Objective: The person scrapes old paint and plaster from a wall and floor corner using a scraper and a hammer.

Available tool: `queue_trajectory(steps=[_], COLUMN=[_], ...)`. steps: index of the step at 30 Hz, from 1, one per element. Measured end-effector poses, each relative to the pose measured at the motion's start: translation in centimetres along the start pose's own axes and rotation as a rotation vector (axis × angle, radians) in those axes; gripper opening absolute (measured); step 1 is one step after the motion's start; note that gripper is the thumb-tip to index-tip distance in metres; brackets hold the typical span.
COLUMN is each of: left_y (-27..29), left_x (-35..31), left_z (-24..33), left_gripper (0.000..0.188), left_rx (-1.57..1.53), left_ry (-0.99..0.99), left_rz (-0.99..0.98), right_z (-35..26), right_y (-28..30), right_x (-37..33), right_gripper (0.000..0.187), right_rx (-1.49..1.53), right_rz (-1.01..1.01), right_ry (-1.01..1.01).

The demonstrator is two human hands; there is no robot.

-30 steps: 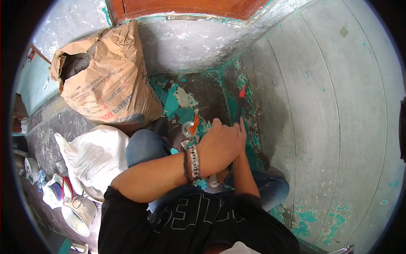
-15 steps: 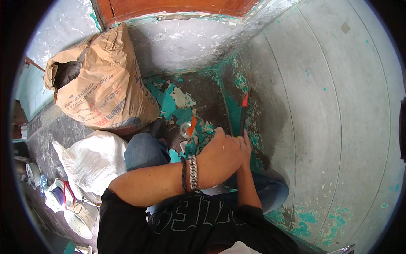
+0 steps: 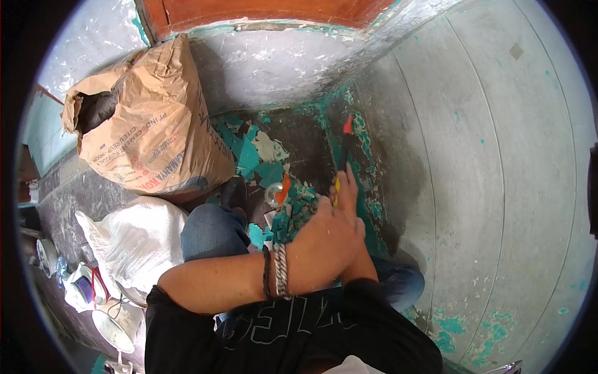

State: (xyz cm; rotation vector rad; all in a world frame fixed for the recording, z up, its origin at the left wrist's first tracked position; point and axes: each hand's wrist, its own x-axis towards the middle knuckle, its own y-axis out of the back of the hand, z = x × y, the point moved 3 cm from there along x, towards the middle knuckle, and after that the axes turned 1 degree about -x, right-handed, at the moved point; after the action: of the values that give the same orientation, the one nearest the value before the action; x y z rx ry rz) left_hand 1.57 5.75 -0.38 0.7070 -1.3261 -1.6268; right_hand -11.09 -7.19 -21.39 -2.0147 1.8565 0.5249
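Note:
A slim tool with a black shaft, yellow part and red tip [image 3: 347, 124] points away from me into the floor corner by the right wall; its kind is unclear. My right hand [image 3: 347, 190] is closed along its yellow part, somewhat blurred. My left hand [image 3: 327, 240], with a silver chain bracelet [image 3: 280, 271] on its wrist, is closed at the handle's near end and crosses over my right hand. Its fingertips are hidden underneath. Chips of green paint [image 3: 302, 202] lie on the dark floor just left of my hands, beside an orange piece [image 3: 284, 189] and a clear round object [image 3: 272, 194].
A large torn brown paper sack [image 3: 156, 131] with grey powder stands at the left. Nearer lie a white woven sack [image 3: 134, 240] and a pale bucket [image 3: 115, 327]. The grey wall [image 3: 486, 187] curves up at right; a whitish wall [image 3: 268, 68] closes the far side.
Both hands have shifted slightly left; the right hand has slid farther forward along the tool. The tool's red tip has moved away from me and left.

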Motion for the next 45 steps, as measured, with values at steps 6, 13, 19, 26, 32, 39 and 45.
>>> queue_trajectory(steps=[6, 13, 19, 26, 32, 39, 45], left_y=[1.1, 0.4, 1.5, 1.1, 1.6, 1.9, 1.9], left_x=[-0.6, 0.2, -1.5, -0.4, -1.8, -1.0, -1.4], left_z=[1.9, 0.8, 0.8, 0.4, 0.4, 0.2, 0.4], left_gripper=[0.039, 0.038, 0.038, 0.038, 0.037, 0.040, 0.041], left_rx=[-0.096, -0.099, -0.087, -0.157, -0.108, -0.063, -0.118], left_ry=[-0.115, -0.061, -0.070, -0.038, -0.033, -0.042, -0.067], left_rz=[0.121, 0.023, 0.134, 0.015, 0.121, 0.073, 0.042], right_z=[-0.8, -2.6, -0.8, -0.5, 0.8, 5.9, 7.3], right_y=[2.3, -1.8, -0.6, -4.3, -3.0, -2.1, -1.5], right_x=[-2.9, 5.0, 1.1, 5.8, 6.1, 10.7, 12.3], right_gripper=[0.055, 0.055, 0.053, 0.052, 0.053, 0.051, 0.050], right_rx=[-0.113, 0.007, 0.059, 0.090, -0.163, -0.402, -0.639], right_rz=[0.043, -0.026, 0.021, -0.026, 0.041, 0.175, 0.325], right_ry=[0.037, 0.070, 0.062, 0.181, 0.230, 0.476, 0.672])
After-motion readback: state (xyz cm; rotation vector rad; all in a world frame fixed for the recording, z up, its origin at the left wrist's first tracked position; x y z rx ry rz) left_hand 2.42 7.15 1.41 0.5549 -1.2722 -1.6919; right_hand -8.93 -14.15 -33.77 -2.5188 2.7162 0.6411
